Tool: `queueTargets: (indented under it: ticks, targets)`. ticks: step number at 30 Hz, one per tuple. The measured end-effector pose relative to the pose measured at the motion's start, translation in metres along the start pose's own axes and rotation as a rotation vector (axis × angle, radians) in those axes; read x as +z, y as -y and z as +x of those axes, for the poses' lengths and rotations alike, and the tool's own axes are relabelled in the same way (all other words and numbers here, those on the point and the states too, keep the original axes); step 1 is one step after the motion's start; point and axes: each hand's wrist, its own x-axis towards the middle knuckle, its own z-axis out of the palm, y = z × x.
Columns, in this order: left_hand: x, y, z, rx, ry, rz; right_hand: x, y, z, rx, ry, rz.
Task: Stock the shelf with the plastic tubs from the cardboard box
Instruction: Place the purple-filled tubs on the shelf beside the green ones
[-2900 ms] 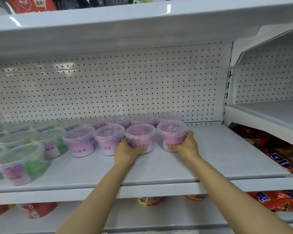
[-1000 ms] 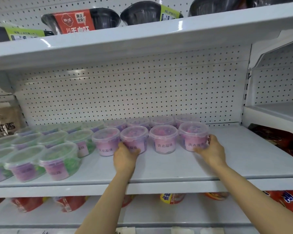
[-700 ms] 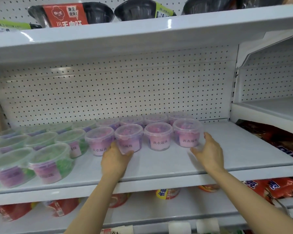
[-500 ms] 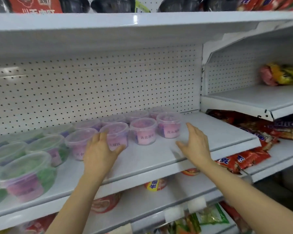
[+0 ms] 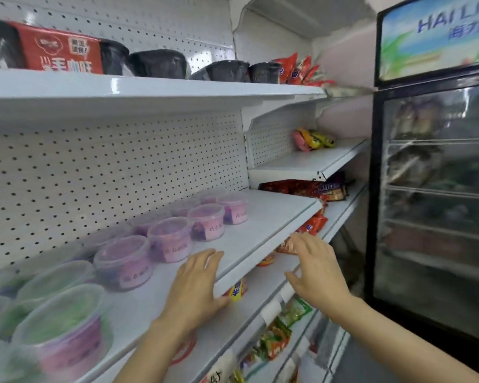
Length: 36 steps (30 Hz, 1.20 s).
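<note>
White painted metal, smooth with a soft sheen, forms the shelf (image 5: 266,217) under my bare hands; its back panel (image 5: 116,172) is matt perforated sheet. The pink tubs (image 5: 205,221) and nearer green tubs (image 5: 61,322) are clear glossy plastic with paper labels. Far right, the fridge door (image 5: 437,205) is reflective glass in a black frame; the snack packets (image 5: 313,139) are shiny foil-like wrap.

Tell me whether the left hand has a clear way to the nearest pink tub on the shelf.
Probably yes. The left hand is open and empty over the shelf front edge, and only bare shelf lies between it and the nearest pink tub, which stands in the front row.
</note>
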Motion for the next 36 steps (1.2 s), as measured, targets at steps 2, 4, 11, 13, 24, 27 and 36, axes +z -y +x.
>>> queueTargets:
  ticks: [2, 4, 11, 13, 24, 27, 36]
  targets:
    - [-0.001, -0.005, -0.02, 0.042, 0.01, 0.005, -0.014, 0.004, -0.027, 0.02, 0.02, -0.065]
    - [-0.004, -0.008, -0.044, 0.098, -0.003, 0.041, -0.028, 0.012, -0.056, 0.048, 0.025, -0.1]
    - [-0.018, -0.028, -0.168, 0.203, -0.036, 0.085, -0.057, 0.075, -0.189, 0.13, -0.015, -0.106]
    - [-0.026, -0.034, -0.209, 0.209, 0.029, 0.066, -0.066, 0.101, -0.231, 0.174, 0.066, -0.118]
    - [-0.029, -0.01, -0.4, 0.249, 0.24, -0.082, -0.104, 0.245, -0.4, 0.272, 0.111, -0.16]
    - [-0.021, 0.003, -0.466, 0.241, 0.25, -0.113, -0.106, 0.281, -0.453, 0.316, 0.171, -0.183]
    - [-0.081, 0.061, -0.657, 0.17, 0.331, -0.087, -0.129, 0.412, -0.581, 0.36, 0.323, -0.098]
